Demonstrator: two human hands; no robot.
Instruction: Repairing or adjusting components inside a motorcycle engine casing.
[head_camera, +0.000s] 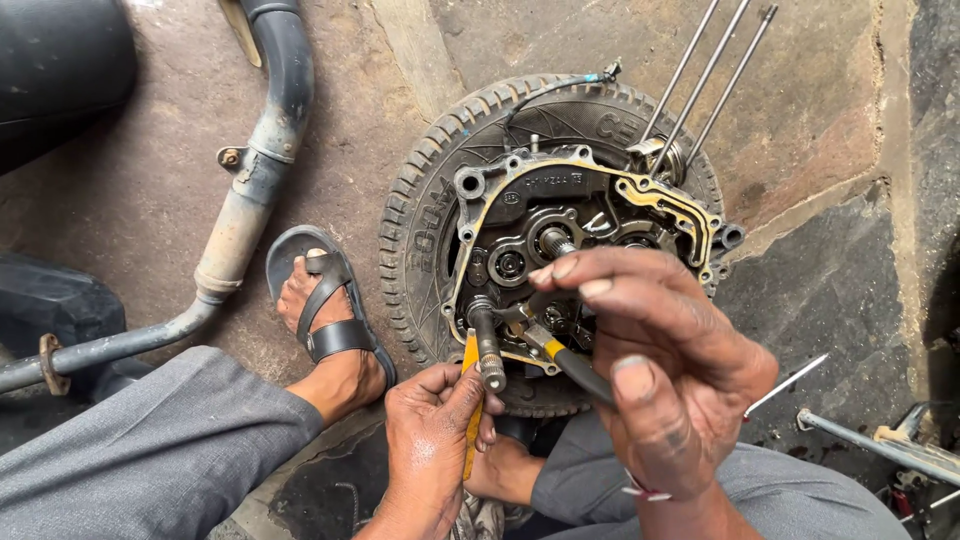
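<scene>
Greasy hands (560, 390) grip yellow-handled pliers (545, 345) over oily metal crankcase (560, 215).

Showing as greasy, dull cast metal: engine case (590, 215). Resting on a matt ribbed rubber tyre (420, 210). Looking rusty, rough steel: exhaust pipe (245, 200). Gleaming smooth: metal rods (700, 80). Appearing glossy yellow plastic: tool handle (470, 420).

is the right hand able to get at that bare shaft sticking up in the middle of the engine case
Probably yes: the right hand hovers just over the engine case, fingertips beside the shaft, nothing between them, though it holds pliers.
</scene>
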